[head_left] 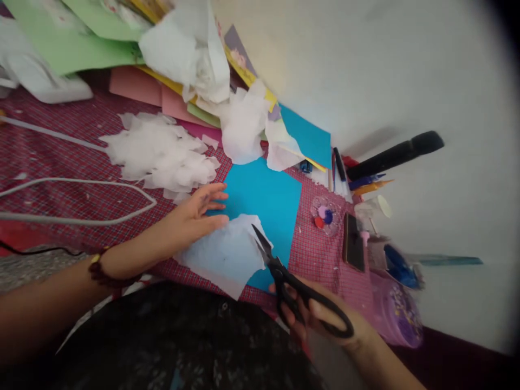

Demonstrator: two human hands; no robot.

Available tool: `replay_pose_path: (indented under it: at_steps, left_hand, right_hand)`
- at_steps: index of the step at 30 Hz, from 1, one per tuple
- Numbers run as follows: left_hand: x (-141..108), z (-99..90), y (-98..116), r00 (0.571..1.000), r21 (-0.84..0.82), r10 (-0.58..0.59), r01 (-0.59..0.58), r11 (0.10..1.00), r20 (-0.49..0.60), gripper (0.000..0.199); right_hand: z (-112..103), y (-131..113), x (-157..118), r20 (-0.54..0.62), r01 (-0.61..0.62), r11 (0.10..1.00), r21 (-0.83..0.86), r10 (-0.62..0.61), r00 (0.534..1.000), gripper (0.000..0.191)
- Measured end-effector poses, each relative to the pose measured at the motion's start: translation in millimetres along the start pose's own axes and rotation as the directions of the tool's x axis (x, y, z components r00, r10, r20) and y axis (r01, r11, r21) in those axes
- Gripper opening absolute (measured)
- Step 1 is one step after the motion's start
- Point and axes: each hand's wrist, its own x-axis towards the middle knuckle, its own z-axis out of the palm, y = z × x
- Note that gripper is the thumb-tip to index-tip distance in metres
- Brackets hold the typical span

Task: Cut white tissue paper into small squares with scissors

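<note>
My right hand (311, 309) grips a pair of black-handled scissors (280, 271) by the finger loops. The blades are slightly parted and point up and left, over the edge of a sheet of thin white paper (223, 252). Part of that sheet lies on a blue sheet of card (264, 195), and part hangs toward my lap. My left hand (203, 208) hovers by the card's left edge with its fingers apart, the thumb near the top of the white sheet. Beyond the left hand lies a heap of cut white paper pieces (162, 154).
Crumpled white paper (244, 124) and coloured sheets pile up at the back. A white cable (81, 219) loops at the left on the checked tablecloth (317, 254). On the right are a small glass dish (325, 214), a phone (354, 242) and a purple tub (398, 314) by the wall.
</note>
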Motion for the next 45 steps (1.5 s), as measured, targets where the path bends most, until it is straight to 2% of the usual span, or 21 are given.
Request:
replay_pose_path:
  at_steps: [3, 5, 9, 11, 15, 19, 23, 28, 36, 45]
  left_hand:
    - [-2, 0.7, 4, 0.997, -0.226, -0.069, 0.072, 0.972, 0.019, 0.057]
    - [-5, 0.5, 3, 0.984, -0.352, -0.137, 0.170, 0.920, 0.116, 0.051]
    - [-12, -2.6, 3, 0.889, -0.428, -0.220, 0.395, 0.813, 0.403, 0.050]
    - [-17, -5.9, 8, 0.864, -0.426, -0.209, 0.420, 0.801, 0.459, 0.052]
    - [-26, -14.0, 24, 0.912, -0.372, -0.126, 0.281, 0.885, 0.390, 0.039]
    - [-29, -16.2, 42, 0.938, -0.201, -0.094, 0.169, 0.965, 0.335, 0.032]
    - [-32, -8.8, 47, 0.955, -0.093, -0.131, 0.160, 0.983, 0.266, 0.025]
    - [-31, 1.5, 42, 0.963, -0.037, -0.153, 0.165, 0.986, 0.223, 0.026]
    - [-26, 3.2, 37, 0.941, 0.059, -0.189, 0.179, 0.982, 0.280, 0.021]
    - [-29, 1.3, 38, 0.952, 0.151, -0.153, 0.116, 0.982, 0.265, 0.018]
  right_hand:
    - [4, 3, 0, 0.041, 0.064, 0.998, -0.011, -0.063, 0.997, 0.065]
    - [9, 2, -1, 0.074, 0.099, 0.995, -0.018, -0.097, 0.993, 0.066]
    - [15, 2, -6, 0.091, 0.186, 0.982, -0.025, -0.183, 0.979, 0.061]
    - [16, 4, -9, 0.074, 0.223, 0.974, -0.046, -0.219, 0.973, 0.061]
    - [22, 3, -13, 0.057, 0.229, 0.961, -0.154, -0.223, 0.973, 0.065]
    - [34, -4, -11, 0.058, 0.254, 0.934, -0.251, -0.247, 0.967, 0.060]
    - [39, -8, -7, 0.054, 0.259, 0.914, -0.313, -0.255, 0.966, 0.061]
    - [36, -8, -1, 0.061, 0.246, 0.903, -0.351, -0.240, 0.969, 0.065]
    - [39, -11, 5, 0.004, 0.223, 0.843, -0.490, -0.253, 0.967, 0.059]
    - [41, -9, 12, -0.072, 0.185, 0.846, -0.500, -0.254, 0.964, 0.055]
